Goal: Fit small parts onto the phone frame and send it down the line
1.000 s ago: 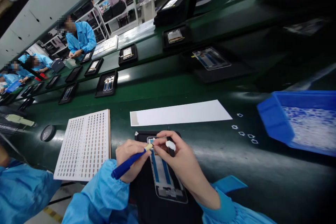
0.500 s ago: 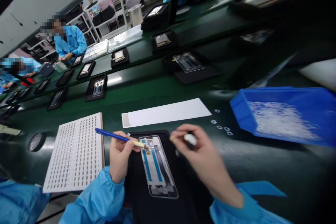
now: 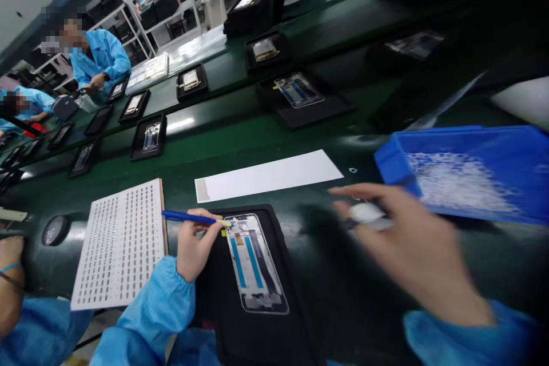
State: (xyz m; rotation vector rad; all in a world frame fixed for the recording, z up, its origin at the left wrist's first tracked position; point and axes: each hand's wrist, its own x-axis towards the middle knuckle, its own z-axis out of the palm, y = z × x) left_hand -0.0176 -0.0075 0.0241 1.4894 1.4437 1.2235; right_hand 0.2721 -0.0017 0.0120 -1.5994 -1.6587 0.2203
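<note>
The left hand [image 3: 195,246] is just beside the top left of the phone [image 3: 257,266], and its fingers are pinched round a blue pen [image 3: 189,217]. The pen's pale tip [image 3: 223,222] is at the phone's top left corner, but I cannot tell if it touches. The phone lies face-on with two blue strips [image 3: 254,263] down its middle, and under it is a black tray [image 3: 270,343] on the green worktop [image 3: 231,154]. The right hand [image 3: 407,246] is well to the right of the phone, and it looks blurry. It is half curled round a white thing [image 3: 366,213]. There is a small gap between its thumb and first finger, and I cannot tell if those tips hold anything. Past the top of the phone lies a long white card [image 3: 270,177]. Far to the phone's right is a blue bin [image 3: 398,160] with lots of white bits [image 3: 463,180] in it. To the phone's left is a white board [image 3: 120,246] with rows of little dark marks, and farther left is a round black lid [image 3: 55,230].
</note>
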